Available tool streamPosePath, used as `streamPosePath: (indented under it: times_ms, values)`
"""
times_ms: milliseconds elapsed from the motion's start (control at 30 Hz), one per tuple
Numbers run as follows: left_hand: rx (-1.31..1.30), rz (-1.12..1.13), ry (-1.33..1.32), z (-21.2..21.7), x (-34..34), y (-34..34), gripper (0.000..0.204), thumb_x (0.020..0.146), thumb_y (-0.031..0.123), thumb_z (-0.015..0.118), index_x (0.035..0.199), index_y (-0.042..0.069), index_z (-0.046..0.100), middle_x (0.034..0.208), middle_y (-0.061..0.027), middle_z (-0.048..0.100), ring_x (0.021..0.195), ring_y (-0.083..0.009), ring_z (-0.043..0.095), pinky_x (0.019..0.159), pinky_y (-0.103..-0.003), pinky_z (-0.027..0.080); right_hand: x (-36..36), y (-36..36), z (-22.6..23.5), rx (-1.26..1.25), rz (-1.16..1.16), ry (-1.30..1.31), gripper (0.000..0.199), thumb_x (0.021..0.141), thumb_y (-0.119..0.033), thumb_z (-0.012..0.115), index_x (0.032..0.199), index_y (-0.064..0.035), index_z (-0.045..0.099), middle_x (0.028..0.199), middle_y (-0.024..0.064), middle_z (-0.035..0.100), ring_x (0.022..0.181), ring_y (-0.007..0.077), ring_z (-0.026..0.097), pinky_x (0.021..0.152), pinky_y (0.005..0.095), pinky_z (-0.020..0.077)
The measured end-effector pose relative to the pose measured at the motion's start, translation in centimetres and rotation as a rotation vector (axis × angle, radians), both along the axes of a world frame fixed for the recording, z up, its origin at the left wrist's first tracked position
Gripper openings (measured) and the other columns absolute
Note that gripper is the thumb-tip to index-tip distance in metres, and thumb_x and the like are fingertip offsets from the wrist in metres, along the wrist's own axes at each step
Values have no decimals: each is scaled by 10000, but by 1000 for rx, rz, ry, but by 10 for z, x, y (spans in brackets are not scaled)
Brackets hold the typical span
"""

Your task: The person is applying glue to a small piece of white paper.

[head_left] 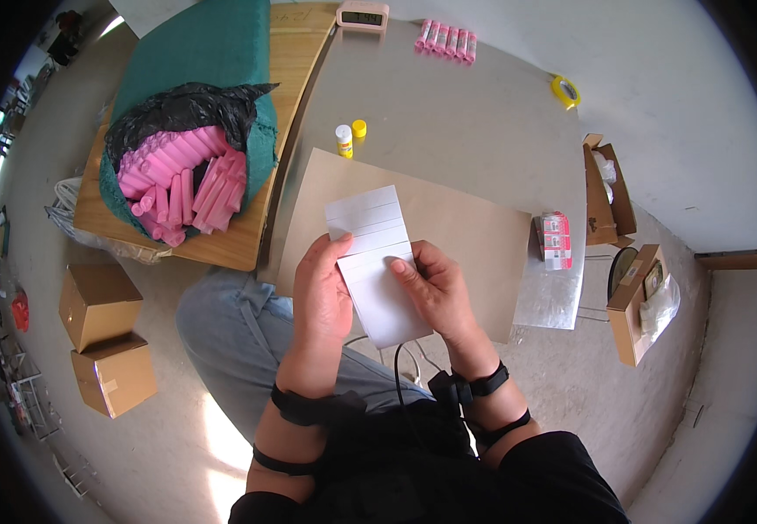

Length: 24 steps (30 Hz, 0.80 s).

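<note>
Between both hands is a white sheet of paper (pixel 382 306) with several lines or creases across it, held over the near edge of a brown cardboard sheet (pixel 474 253). My left hand (pixel 322 284) grips its left edge, thumb on top near the middle crease. On the right side, my right hand (pixel 438 293) pinches the paper with the thumb lying on its face. The fingers beneath the paper are partly hidden. Beyond the paper stand a white and yellow glue stick (pixel 344 141) and, beside it, a yellow cap (pixel 359 128).
A green sack (pixel 195 52) of pink tubes (pixel 173 175) lies on the wooden table at left. On the metal table are a clock (pixel 363 17), a row of pink tubes (pixel 445 41), yellow tape (pixel 564 92) and pink-white labels (pixel 557 240). Cardboard boxes (pixel 103 306) sit on the floor.
</note>
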<state>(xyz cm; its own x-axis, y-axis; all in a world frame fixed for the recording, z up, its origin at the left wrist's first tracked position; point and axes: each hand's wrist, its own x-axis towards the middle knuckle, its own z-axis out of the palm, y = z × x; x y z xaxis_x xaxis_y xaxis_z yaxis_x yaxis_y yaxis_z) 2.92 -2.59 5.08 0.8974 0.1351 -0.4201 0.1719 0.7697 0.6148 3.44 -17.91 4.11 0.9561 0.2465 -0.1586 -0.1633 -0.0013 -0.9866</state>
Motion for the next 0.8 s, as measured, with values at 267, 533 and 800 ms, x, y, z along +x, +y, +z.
streamPosePath:
  times_ms: [267,533,800]
  values:
    - [-173,-169,85,7,2,5,355,844,218,518,1106,-20,524,1052,-115,613,1004,-220,582,907,-367,421,2,-8,0,-144,16,-161,163,891,-176,617,924,-17,605,734,67,614,655,114,565,596,254,457]
    - [-122,-125,59,10,2,-1,356,837,202,525,1119,-14,520,1093,-117,598,1059,-223,553,944,-381,388,2,-9,-2,-187,4,-308,150,882,-164,623,921,-20,606,723,91,612,651,166,589,595,275,471]
    - [51,-2,-21,13,1,-11,301,858,150,551,1097,-34,546,1047,-114,613,993,-186,576,886,-325,426,0,-8,-3,-142,-2,-192,179,888,-167,620,940,3,595,730,82,613,666,127,576,598,261,466]
